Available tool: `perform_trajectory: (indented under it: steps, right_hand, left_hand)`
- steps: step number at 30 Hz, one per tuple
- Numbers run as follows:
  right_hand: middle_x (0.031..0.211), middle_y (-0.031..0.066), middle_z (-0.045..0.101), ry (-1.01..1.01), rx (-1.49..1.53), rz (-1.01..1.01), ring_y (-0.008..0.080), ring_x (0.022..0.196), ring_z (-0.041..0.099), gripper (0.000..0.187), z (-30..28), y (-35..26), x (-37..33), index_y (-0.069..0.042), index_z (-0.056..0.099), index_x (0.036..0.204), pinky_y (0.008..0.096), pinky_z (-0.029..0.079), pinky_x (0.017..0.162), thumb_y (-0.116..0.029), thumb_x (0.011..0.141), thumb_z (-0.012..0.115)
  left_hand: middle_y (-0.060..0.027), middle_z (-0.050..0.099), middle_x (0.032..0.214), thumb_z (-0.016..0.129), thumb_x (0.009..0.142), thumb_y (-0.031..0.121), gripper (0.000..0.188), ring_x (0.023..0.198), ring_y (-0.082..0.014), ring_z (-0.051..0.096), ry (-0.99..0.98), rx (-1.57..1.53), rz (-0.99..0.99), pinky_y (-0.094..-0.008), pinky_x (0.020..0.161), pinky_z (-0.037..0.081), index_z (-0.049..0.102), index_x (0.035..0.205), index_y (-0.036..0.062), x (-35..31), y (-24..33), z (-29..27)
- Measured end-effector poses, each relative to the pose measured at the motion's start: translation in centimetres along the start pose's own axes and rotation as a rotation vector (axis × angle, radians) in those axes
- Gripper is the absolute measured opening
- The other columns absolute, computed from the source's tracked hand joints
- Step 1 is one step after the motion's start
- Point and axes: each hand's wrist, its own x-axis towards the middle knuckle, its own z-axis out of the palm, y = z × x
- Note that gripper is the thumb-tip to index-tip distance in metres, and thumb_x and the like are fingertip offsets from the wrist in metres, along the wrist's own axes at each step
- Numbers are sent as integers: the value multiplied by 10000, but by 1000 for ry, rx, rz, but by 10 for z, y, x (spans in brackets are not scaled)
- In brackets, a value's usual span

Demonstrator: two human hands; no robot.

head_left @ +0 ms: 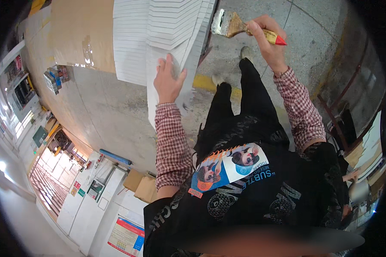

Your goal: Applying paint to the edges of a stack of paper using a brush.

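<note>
In my right hand (268,36) is a paintbrush (236,25) with a yellow handle, a red tip and bristles whitened at the end. The fingers wrap round the handle, and the bristles point left, just past the edge of the paper stack. My left hand (169,81) lies with fingers spread on the white paper sheets (131,43), which overlap in a fanned, stepped row. Its fingertips touch the sheet nearest me, whose lower end hangs toward my forearm.
A brown cardboard sheet (82,32) with shiny tape lies left of the paper. Bundled items (55,79) stand on the floor farther left. Cardboard boxes (141,186) and a blue roll (116,156) are at lower left. A metal frame (336,118) stands at right.
</note>
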Motion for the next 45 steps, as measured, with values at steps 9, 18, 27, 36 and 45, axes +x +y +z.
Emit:
perform_trajectory:
  steps: [9,18,27,36,45]
  right_hand:
    - [646,42,526,-1,-118,-107,109,588,497,178,11,-10,10,-2,557,713,246,386,531,-123,838,597]
    - [736,61,604,-16,-182,-214,126,650,558,115,16,-25,4,9,586,724,236,422,568,-61,806,623]
    - [676,35,570,-7,-125,-148,114,576,526,112,8,-26,-27,-5,594,710,237,406,516,-76,775,651]
    - [685,51,572,20,-142,-165,119,596,525,116,5,-18,-33,2,586,712,236,403,534,-71,790,634]
    - [673,60,548,209,246,-308,133,596,503,140,26,1,-19,3,577,724,264,385,530,-94,821,599]
  left_hand:
    - [-245,493,1199,608,733,417,621,983,-380,553,-89,-188,-56,-383,793,452,487,1241,81,15,19,-24]
    - [-247,525,1130,597,731,455,649,872,-365,584,-92,-88,5,-411,718,467,482,1242,71,23,19,-16]
    - [-251,498,1152,628,702,502,739,980,-385,536,45,112,2,-434,757,463,429,1267,68,22,36,11]
    - [-336,201,1358,713,634,487,984,1224,-538,208,216,201,-67,-526,1026,209,229,1374,56,-27,24,42]
    - [-311,422,1243,624,730,395,705,1142,-424,438,-34,-108,142,-408,941,375,396,1300,50,-19,9,-4]
